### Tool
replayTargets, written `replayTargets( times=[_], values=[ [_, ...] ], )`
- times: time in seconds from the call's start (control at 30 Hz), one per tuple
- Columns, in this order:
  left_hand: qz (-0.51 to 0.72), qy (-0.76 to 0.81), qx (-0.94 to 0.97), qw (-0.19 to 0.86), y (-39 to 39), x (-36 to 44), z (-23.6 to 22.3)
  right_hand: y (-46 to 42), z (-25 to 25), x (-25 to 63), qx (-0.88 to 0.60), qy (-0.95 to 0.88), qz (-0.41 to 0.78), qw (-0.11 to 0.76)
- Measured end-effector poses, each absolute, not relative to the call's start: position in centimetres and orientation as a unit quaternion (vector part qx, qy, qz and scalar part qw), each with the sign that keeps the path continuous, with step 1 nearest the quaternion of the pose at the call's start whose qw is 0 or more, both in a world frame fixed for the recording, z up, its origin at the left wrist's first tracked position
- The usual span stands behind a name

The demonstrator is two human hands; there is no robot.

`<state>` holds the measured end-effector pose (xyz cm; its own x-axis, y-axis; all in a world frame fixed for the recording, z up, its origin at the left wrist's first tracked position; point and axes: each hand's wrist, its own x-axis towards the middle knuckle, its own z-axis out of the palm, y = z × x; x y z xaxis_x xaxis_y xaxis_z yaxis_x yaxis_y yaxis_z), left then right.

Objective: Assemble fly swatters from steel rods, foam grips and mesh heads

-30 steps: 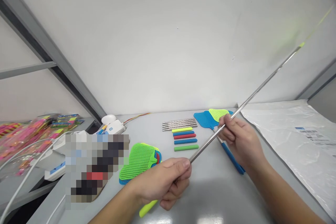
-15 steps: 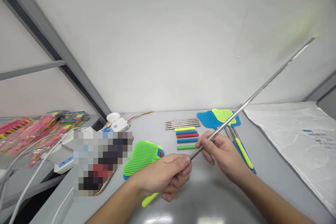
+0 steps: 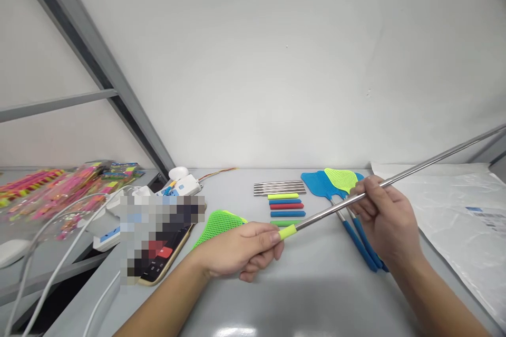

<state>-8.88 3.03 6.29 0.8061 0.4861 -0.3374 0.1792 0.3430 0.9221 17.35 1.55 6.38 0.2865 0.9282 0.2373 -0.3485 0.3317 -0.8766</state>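
My left hand point(image 3: 247, 247) is closed round a yellow-green handle grip point(image 3: 288, 232), which sits on the near end of a long metal fly swatter rod point(image 3: 328, 212). Farther up, my right hand point(image 3: 385, 216) has its fingers wrapped round the same rod. The rod slants up to the right and leaves the view, so its far end is hidden. Beneath my left forearm lies a green perforated swatter head point(image 3: 217, 227), partly covered. Blue swatters point(image 3: 321, 184) and a yellow-green swatter head point(image 3: 340, 179) lie beside my right hand, which hides part of them.
Several short metal rods point(image 3: 279, 188) lie in a row at the back, with coloured handle grips point(image 3: 286, 206) in front. A phone point(image 3: 168, 258), a power strip point(image 3: 184, 187) and white cables are at left. A white plastic bag point(image 3: 446, 210) covers the right side.
The rod has swung lower and to the right, its far end leaving view. My right hand has moved right along with it. The yellow-green grip, earlier below my left hand, is now on the rod's end.
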Motion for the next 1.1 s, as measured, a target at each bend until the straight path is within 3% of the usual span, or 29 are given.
replayTargets(
  times=[0.5,0.77,0.83,1.0,1.1],
  values=[
    [0.184,0.342,0.488,0.782,3.3,-8.1,5.6,1.3,5.6,15.9,-0.354,-0.393,0.475,0.703],
    [0.188,0.311,0.472,0.803,2.9,-7.7,5.0,0.4,4.8,14.1,-0.405,-0.532,0.502,0.549],
    [0.186,0.311,0.476,0.801,2.9,-7.7,5.1,0.7,5.3,15.1,-0.399,-0.524,0.501,0.561],
    [0.175,0.318,0.477,0.8,2.9,-7.8,5.1,2.0,6.5,18.2,-0.365,-0.399,0.466,0.7],
    [0.171,0.324,0.477,0.799,2.9,-7.8,5.1,2.1,6.5,18.2,-0.377,-0.389,0.461,0.703]
  ],
)
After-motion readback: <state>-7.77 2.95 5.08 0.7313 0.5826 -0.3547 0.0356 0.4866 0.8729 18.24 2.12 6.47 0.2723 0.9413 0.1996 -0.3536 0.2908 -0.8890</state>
